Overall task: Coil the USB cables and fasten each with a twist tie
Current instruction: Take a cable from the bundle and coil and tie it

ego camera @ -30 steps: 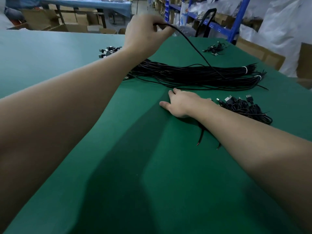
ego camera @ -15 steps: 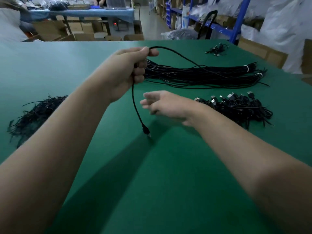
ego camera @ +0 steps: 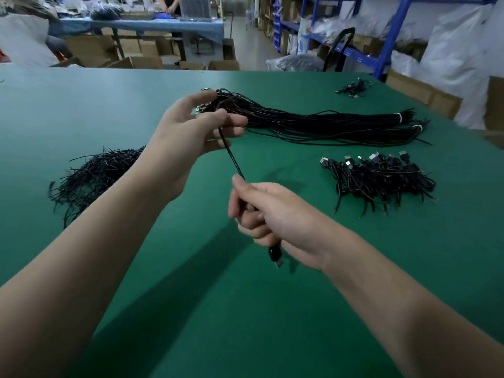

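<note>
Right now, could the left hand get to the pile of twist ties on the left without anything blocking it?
Probably yes. Only bare green table lies between the left hand and the twist ties, but that hand is pinching the cable, so it would have to let go first.

A green bench [ego camera: 81, 110] is filling most of the view, its near surface bare. Beyond its far edge, cardboard boxes [ego camera: 141, 47] are sitting on the floor under a long table with a blue cover [ego camera: 141, 24], where a person [ego camera: 169, 4] is standing. On the right, blue metal shelving [ego camera: 392, 28] is running along an aisle, holding bags and boxes. Large white plastic sacks [ego camera: 458, 50] are leaning beside it, with more cardboard boxes [ego camera: 425, 91] sitting just past the bench's right edge.
</note>
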The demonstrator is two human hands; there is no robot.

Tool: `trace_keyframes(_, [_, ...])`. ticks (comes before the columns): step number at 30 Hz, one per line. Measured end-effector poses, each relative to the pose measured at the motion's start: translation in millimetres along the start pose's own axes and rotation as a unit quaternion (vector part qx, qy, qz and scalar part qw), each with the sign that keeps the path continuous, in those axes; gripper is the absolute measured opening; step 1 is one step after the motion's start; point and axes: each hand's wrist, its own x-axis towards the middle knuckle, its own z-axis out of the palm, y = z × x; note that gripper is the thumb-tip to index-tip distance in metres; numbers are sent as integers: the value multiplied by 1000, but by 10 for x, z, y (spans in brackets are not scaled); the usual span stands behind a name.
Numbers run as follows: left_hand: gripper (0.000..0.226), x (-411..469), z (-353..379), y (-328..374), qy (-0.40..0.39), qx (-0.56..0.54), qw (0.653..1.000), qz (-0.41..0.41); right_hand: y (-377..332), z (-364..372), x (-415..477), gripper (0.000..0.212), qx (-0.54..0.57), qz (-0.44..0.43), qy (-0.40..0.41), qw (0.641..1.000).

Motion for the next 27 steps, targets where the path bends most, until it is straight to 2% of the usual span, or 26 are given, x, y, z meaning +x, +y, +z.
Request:
trace_keyframes(5, [39,-192,-188,-70,-76,124,986,81,-31,-32,-222,44,-18,-8,-54,998])
trace_keyframes(7, [40,-270,-213,-120,-80,241,960,113,-39,-68,-275,42,-26,4,-66,997])
trace_keyframes(8, [35,-300,-227,-156,-77,331,930,139,-43,-88,-297,42,-33,10,-66,997])
trace_keyframes(10, [26,-373,-249,-196,-52,519,833,184,-57,-128,-336,41,-47,18,-60,997])
trace_keyframes(11, [32,-414,-240,-190,-41,582,788,196,-61,-142,-352,41,-50,20,-60,997])
trace_keyframes(12, [38,-454,-220,-186,-45,613,760,211,-64,-153,-366,41,-50,22,-62,997])
trace_keyframes(13, [42,-495,-187,-187,-61,617,750,233,-66,-159,-376,41,-50,25,-63,996])
trace_keyframes(14, [43,-535,-154,-198,-82,603,750,259,-69,-162,-382,42,-51,28,-64,996])
trace_keyframes(16, [39,-608,-99,-224,-118,551,772,294,-73,-175,-389,41,-53,32,-61,996])
trace_keyframes(19, [30,-623,-124,-245,-135,460,833,276,-78,-260,-416,39,-33,33,-46,998])
trace_keyframes(20, [31,-628,-147,-250,-145,448,841,268,-71,-294,-436,38,-25,36,-51,998])
trace_keyframes(24, [33,-617,-172,-246,-183,446,832,276,-16,-325,-506,39,-19,69,-115,991])
trace_keyframes(27, [34,-626,-143,-320,-172,438,835,285,-14,-276,-524,37,50,70,-156,984])
